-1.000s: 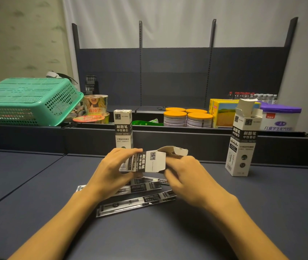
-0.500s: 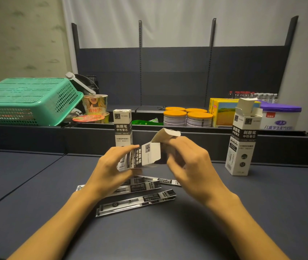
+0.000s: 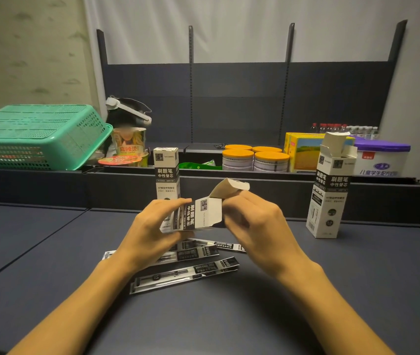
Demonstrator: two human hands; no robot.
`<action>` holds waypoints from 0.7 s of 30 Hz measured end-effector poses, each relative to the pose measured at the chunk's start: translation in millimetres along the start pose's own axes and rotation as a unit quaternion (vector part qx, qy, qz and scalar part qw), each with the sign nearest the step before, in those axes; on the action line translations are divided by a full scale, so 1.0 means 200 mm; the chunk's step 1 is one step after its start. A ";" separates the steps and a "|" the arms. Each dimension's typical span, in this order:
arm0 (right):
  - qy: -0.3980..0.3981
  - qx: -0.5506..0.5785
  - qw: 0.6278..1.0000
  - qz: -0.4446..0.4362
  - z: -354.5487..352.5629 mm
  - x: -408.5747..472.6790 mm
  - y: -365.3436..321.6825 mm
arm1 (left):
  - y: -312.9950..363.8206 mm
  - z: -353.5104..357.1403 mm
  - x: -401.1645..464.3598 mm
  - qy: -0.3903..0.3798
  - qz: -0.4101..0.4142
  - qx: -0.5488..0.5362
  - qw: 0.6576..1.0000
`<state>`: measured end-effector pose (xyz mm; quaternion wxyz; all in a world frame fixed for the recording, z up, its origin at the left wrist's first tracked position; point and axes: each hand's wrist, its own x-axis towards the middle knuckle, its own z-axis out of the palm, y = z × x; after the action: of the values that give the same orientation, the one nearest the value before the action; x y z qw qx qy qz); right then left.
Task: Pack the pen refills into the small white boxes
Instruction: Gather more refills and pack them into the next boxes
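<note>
My left hand (image 3: 152, 231) grips a small white box (image 3: 201, 215) lying sideways above the table, its open end facing right. My right hand (image 3: 255, 221) holds that open end, fingers curled at the raised top flap. Several flat packets of pen refills (image 3: 186, 274) lie on the dark table just below and in front of my hands. A closed white box (image 3: 166, 172) stands upright behind my left hand. Another white box (image 3: 330, 190) with its lid flaps open stands upright at the right.
A low dark ledge (image 3: 255, 190) runs along the table's far edge. Behind it sit a green plastic basket (image 3: 37, 137), noodle cups (image 3: 128, 143), orange-lidded tins (image 3: 255, 160), a yellow carton (image 3: 303, 152) and a purple-lidded tub (image 3: 383, 157). A person's head with a headset (image 3: 127, 111) shows behind the basket.
The held box has tilted so its open end rises toward the right, and my right hand has lifted to the top flap. The head behind the basket has risen into view.
</note>
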<state>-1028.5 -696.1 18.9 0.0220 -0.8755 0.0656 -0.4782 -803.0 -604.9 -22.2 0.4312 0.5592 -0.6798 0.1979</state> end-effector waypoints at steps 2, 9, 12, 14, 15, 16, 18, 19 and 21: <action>-0.002 0.014 1.000 0.006 -0.01 0.00 -0.01 | 0.00 0.00 0.00 -0.001 0.004 0.001 1.000; -0.003 0.027 1.000 0.010 -0.01 0.00 -0.02 | 0.03 0.00 0.00 -0.010 0.016 0.006 1.000; -0.016 0.018 1.000 0.012 -0.01 0.00 -0.01 | 0.03 -0.01 0.00 -0.012 0.018 0.006 1.000; -0.033 0.017 0.999 0.020 0.00 0.00 0.00 | 0.03 -0.01 0.01 -0.014 0.020 0.007 1.000; -0.040 0.015 0.999 0.023 0.01 0.00 0.00 | 0.03 0.00 0.01 -0.015 0.020 0.008 1.000; -0.045 0.011 0.999 0.025 0.01 -0.01 0.00 | 0.03 0.00 0.01 -0.016 0.020 0.008 1.000; -0.045 0.006 0.999 0.022 0.01 -0.01 0.01 | 0.03 0.00 0.01 -0.015 0.019 0.011 1.000; -0.038 0.009 0.999 0.019 0.01 0.00 0.00 | 0.03 0.00 0.01 -0.011 0.019 0.013 1.000; -0.016 0.027 0.999 0.014 0.00 0.00 0.00 | 0.03 -0.01 0.01 0.006 0.013 0.015 1.000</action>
<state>-1028.6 -695.7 19.5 0.0534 -0.8813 0.0651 -0.4650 -807.1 -602.9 -19.1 0.4243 0.5558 -0.6814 0.2163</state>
